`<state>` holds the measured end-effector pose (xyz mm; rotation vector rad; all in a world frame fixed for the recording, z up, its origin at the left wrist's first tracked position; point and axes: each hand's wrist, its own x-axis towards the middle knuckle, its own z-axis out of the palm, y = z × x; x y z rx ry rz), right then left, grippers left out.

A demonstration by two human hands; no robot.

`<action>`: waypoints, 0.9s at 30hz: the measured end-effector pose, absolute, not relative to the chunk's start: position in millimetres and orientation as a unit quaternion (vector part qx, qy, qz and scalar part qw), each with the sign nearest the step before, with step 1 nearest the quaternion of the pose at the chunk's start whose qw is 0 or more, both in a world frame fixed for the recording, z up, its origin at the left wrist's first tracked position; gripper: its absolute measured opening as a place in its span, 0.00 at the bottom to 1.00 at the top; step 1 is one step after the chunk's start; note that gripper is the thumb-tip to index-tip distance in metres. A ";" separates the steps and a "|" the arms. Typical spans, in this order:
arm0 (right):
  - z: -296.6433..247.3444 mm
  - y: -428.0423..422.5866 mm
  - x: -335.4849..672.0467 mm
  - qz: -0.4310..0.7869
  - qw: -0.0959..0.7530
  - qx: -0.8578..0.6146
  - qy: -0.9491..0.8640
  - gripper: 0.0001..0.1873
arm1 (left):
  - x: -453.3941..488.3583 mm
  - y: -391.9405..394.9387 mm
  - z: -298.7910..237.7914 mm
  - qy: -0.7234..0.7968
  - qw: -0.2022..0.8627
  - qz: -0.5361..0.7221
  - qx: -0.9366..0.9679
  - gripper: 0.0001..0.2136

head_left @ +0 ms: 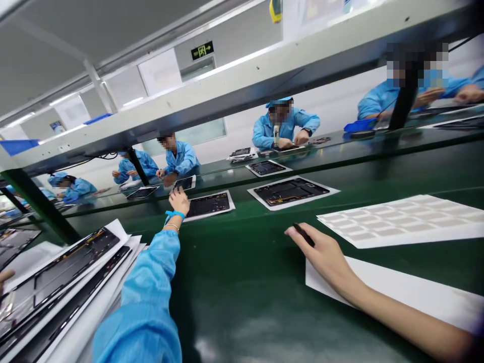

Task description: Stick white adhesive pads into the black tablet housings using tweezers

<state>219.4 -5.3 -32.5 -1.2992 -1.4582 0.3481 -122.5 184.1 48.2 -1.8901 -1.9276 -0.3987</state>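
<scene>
My left hand [179, 200], in a blue sleeve with a blue wrist band, reaches far out over the green bench. Its fingers are stretched out and look slightly apart. They overlap the near corner of a small dark panel [185, 183] on white paper. Just right of this hand lies another black device panel [208, 204] on its sheet; whether the hand touches either one is unclear. My right hand [325, 254] is closed round a slim black pen-like tool [303, 235], held above the bench beside white paper.
A sheet of pale grey stickers [408, 219] lies at right, above a blank white sheet [416, 287]. More panels [291, 191] rest ahead. Stacked panels on paper [71, 262] fill the left. A white shelf beam [212, 96] crosses overhead. Co-workers [285, 123] sit opposite.
</scene>
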 end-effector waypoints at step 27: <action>-23.1 -1.9 214.5 0.112 0.563 -0.464 -0.675 0.15 | 15.4 155.7 43.7 -0.187 0.253 -0.009 -0.949 0.09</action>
